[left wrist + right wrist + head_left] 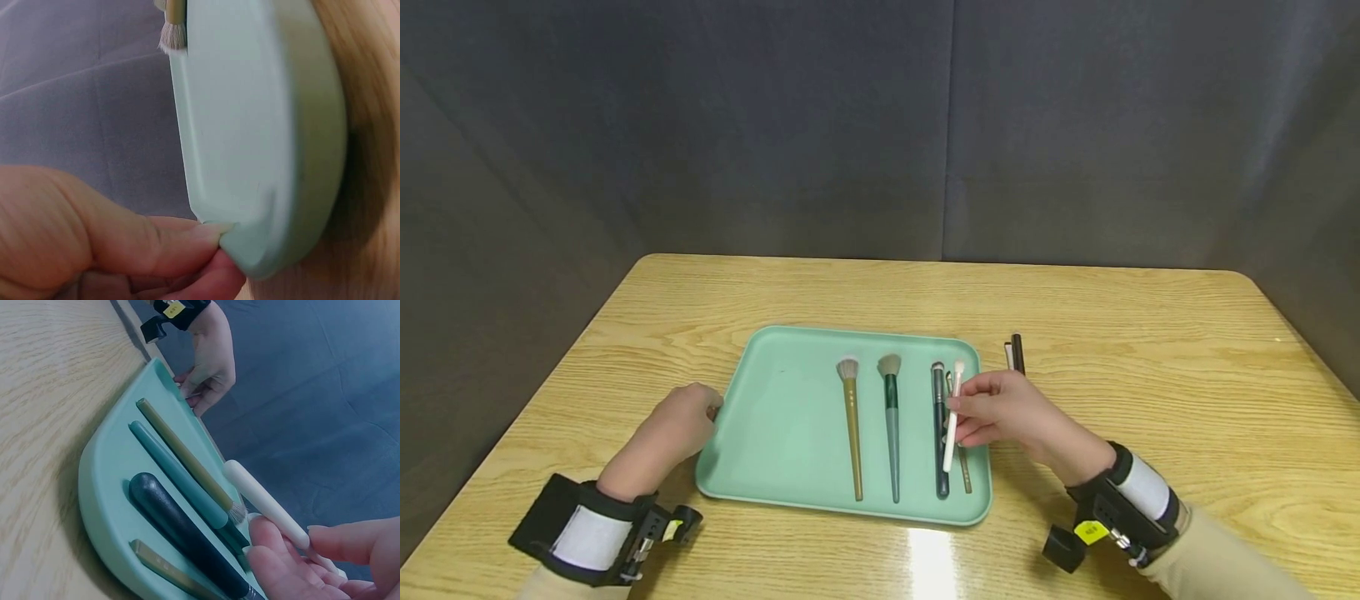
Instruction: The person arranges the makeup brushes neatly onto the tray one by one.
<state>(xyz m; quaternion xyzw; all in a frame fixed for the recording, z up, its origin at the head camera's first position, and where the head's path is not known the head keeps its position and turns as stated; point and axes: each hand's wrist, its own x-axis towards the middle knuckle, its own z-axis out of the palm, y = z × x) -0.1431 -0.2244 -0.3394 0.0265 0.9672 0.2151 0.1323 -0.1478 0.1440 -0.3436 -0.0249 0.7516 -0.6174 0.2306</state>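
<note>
A mint green tray (775, 433) lies on the table, and my left hand (683, 421) pinches its left rim between thumb and fingers. Over the tray's right end, my right hand (1000, 408) holds a white makeup brush (952, 429) with its bristles pointing away from me. Beneath and beside it in the tray are a dark navy brush (940, 450) and a thin tan brush (966, 475), partly hidden by the fingers. Further left lie a teal-handled brush (892, 433) and a gold-handled brush (852, 433), side by side with bristles at the far end.
Just beyond my right hand, a black stick-like thing (1017, 353) and a paler one (1009, 357) lie on the wooden table (1112, 333), their near ends hidden by the hand. A dark grey curtain (775, 125) hangs behind the table.
</note>
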